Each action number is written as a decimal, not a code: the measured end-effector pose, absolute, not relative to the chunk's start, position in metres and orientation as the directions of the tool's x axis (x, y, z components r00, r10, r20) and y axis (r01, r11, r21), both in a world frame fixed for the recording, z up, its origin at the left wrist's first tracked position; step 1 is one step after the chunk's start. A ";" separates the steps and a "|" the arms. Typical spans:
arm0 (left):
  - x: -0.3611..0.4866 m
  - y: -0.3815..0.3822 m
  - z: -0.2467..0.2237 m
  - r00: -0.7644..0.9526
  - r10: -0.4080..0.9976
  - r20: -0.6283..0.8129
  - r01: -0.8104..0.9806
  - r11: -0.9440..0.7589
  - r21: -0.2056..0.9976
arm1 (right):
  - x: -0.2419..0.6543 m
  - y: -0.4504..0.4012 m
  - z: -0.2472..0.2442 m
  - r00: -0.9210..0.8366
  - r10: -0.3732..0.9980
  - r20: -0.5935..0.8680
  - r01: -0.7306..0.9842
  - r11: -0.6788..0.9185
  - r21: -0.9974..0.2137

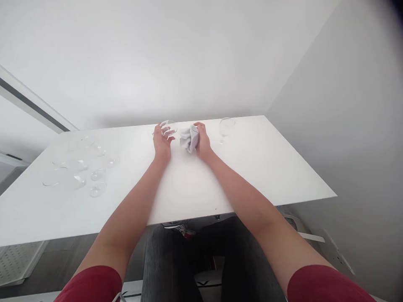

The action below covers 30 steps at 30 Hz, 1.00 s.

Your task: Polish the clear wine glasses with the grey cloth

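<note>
My left hand (162, 143) is wrapped around a clear wine glass (171, 126) near the far edge of the table. The fingers show through the glass. Just to its right, my right hand (203, 140) grips a crumpled light grey cloth (189, 138). A small gap separates the cloth from the glass. Another clear stemmed glass (227, 125) stands a little right of my right hand.
Several clear stemmed glasses (80, 163) are grouped on the left part of the white table (189, 184); their outlines are faint. A pale wall (176, 58) rises behind the table. A white perforated basket (20, 262) sits on the floor at lower left.
</note>
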<state>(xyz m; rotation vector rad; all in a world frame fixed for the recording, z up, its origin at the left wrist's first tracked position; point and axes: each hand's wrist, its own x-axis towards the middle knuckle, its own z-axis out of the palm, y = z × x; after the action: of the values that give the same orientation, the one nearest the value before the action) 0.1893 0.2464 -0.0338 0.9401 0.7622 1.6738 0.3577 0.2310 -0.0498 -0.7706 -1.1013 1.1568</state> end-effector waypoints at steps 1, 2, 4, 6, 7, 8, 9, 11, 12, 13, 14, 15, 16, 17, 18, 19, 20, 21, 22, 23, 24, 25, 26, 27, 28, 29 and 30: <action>0.188 0.247 -0.035 -0.208 0.958 0.198 -0.438 -0.273 0.857 | 0.358 0.234 -0.051 0.044 0.968 0.248 -0.352 0.248 -0.903; 0.187 0.247 -0.035 -0.237 0.954 0.186 -0.399 -0.270 0.876 | 0.357 0.236 -0.053 0.072 0.969 0.238 -0.374 0.248 -0.894; 0.188 0.245 -0.036 -0.250 0.949 0.191 -0.291 -0.262 0.920 | 0.355 0.237 -0.053 0.110 0.960 0.257 -0.357 0.280 -0.891; 0.190 0.240 -0.036 -0.209 0.951 0.229 -0.173 -0.267 0.948 | 0.353 0.234 -0.050 0.115 0.937 0.329 -0.286 0.348 -0.893; 0.192 0.237 -0.035 -0.171 0.952 0.253 -0.128 -0.276 0.953 | 0.352 0.233 -0.048 0.110 0.923 0.368 -0.239 0.384 -0.892; 0.193 0.234 -0.034 -0.129 0.952 0.277 -0.098 -0.291 0.952 | 0.351 0.230 -0.046 0.107 0.911 0.397 -0.193 0.411 -0.891; 0.195 0.232 -0.032 -0.090 0.950 0.300 -0.084 -0.308 0.948 | 0.351 0.228 -0.044 0.110 0.904 0.413 -0.154 0.426 -0.891; 0.196 0.229 -0.030 -0.050 0.941 0.333 -0.093 -0.337 0.937 | 0.350 0.225 -0.040 0.112 0.902 0.418 -0.133 0.430 -0.893; 0.196 0.228 -0.030 -0.047 0.937 0.346 -0.107 -0.349 0.931 | 0.350 0.224 -0.039 0.083 0.904 0.419 -0.151 0.427 -0.891; 0.196 0.228 -0.029 -0.045 0.934 0.354 -0.124 -0.357 0.926 | 0.350 0.223 -0.038 0.032 0.904 0.427 -0.171 0.426 -0.888; 0.195 0.229 -0.029 -0.043 0.933 0.358 -0.143 -0.361 0.922 | 0.349 0.222 -0.039 -0.034 0.898 0.440 -0.179 0.427 -0.886; 0.195 0.229 -0.029 -0.037 0.932 0.362 -0.163 -0.363 0.917 | 0.349 0.222 -0.040 -0.099 0.890 0.445 -0.171 0.425 -0.889; 0.194 0.229 -0.029 -0.025 0.931 0.365 -0.183 -0.364 0.913 | 0.348 0.222 -0.041 -0.157 0.887 0.434 -0.150 0.413 -0.898; 0.194 0.229 -0.029 -0.008 0.929 0.370 -0.201 -0.364 0.910 | 0.348 0.222 -0.043 -0.205 0.890 0.408 -0.116 0.392 -0.913; 0.194 0.229 -0.029 0.017 0.927 0.376 -0.213 -0.364 0.907 | 0.348 0.222 -0.046 -0.239 0.896 0.374 -0.077 0.366 -0.927; 0.194 0.228 -0.029 0.048 0.922 0.384 -0.221 -0.365 0.904 | 0.348 0.222 -0.047 -0.263 0.903 0.339 -0.042 0.340 -0.939; 0.194 0.227 -0.029 0.085 0.916 0.392 -0.226 -0.365 0.903 | 0.348 0.222 -0.048 -0.289 0.907 0.307 -0.020 0.315 -0.949; 0.195 0.226 -0.028 0.123 0.909 0.399 -0.230 -0.365 0.902 | 0.349 0.221 -0.048 -0.318 0.906 0.278 -0.020 0.287 -0.958; 0.195 0.225 -0.028 0.152 0.901 0.406 -0.237 -0.366 0.900 | 0.351 0.220 -0.047 -0.345 0.903 0.257 -0.051 0.255 -0.966; 0.196 0.224 -0.027 0.169 0.894 0.415 -0.250 -0.368 0.896 | 0.352 0.218 -0.045 -0.373 0.897 0.238 -0.114 0.211 -0.971; 0.196 0.224 -0.026 0.173 0.889 0.423 -0.267 -0.372 0.889 | 0.354 0.217 -0.041 -0.407 0.886 0.222 -0.195 0.153 -0.969; 0.197 0.224 -0.025 0.167 0.886 0.432 -0.285 -0.376 0.882 | 0.356 0.215 -0.038 -0.443 0.872 0.210 -0.277 0.089 -0.957; 0.197 0.224 -0.024 0.158 0.885 0.438 -0.300 -0.380 0.875 | 0.358 0.213 -0.035 -0.473 0.857 0.204 -0.343 0.034 -0.939; 0.197 0.225 -0.024 0.145 0.885 0.442 -0.307 -0.384 0.871 | 0.359 0.212 -0.032 -0.493 0.846 0.203 -0.383 -0.001 -0.924; 0.198 0.226 -0.024 0.133 0.887 0.443 -0.306 -0.388 0.869 | 0.359 0.212 -0.031 -0.495 0.844 0.205 -0.392 -0.006 -0.920; 0.198 0.227 -0.025 0.116 0.888 0.444 -0.295 -0.396 0.870 | 0.358 0.212 -0.031 -0.474 0.855 0.210 -0.368 0.024 -0.930; 0.197 0.228 -0.026 0.096 0.891 0.444 -0.272 -0.406 0.873 | 0.357 0.212 -0.032 -0.427 0.876 0.225 -0.313 0.090 -0.945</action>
<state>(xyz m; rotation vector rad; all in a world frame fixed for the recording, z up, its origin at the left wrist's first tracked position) 0.1975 0.2284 -0.0256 1.3947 0.6652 1.5052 0.3565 0.2117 -0.0320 -0.6080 -1.3839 1.5340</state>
